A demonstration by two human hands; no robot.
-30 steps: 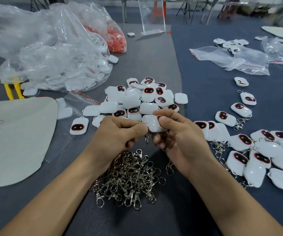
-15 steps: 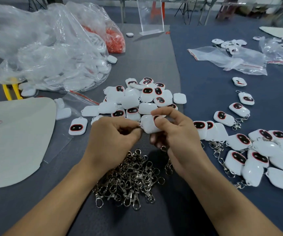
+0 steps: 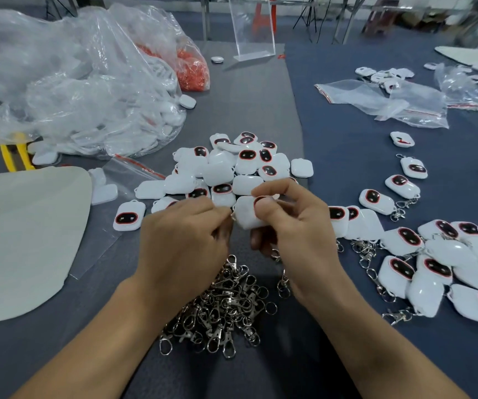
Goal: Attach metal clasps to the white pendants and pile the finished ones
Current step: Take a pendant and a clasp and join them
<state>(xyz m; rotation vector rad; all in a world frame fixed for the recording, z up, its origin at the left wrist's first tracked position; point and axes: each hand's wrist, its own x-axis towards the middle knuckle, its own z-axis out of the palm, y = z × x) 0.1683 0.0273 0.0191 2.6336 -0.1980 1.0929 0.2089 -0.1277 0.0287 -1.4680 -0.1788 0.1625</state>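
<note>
above the clasp heap (image 3: 223, 306), at the table's near middle, we see both hands meeting. the right hand (image 3: 295, 226) grips a white pendant (image 3: 245, 216) between thumb and curled fingers. the left hand (image 3: 183, 240), fingers curled, pinches a clasp (image 3: 233, 216) at the pendant's left edge, where only a glint of metal shows. just beyond the hands lies a loose pile (image 3: 232, 171) of pendants. to our right, on blue cloth, the finished pile (image 3: 439, 263) trails its clasps. a clear bag (image 3: 88, 96) of white parts sits far left.

Loose pendants (image 3: 226, 168) behind clasps (image 3: 226, 300); finished pendants (image 3: 439, 254) at right.
</note>
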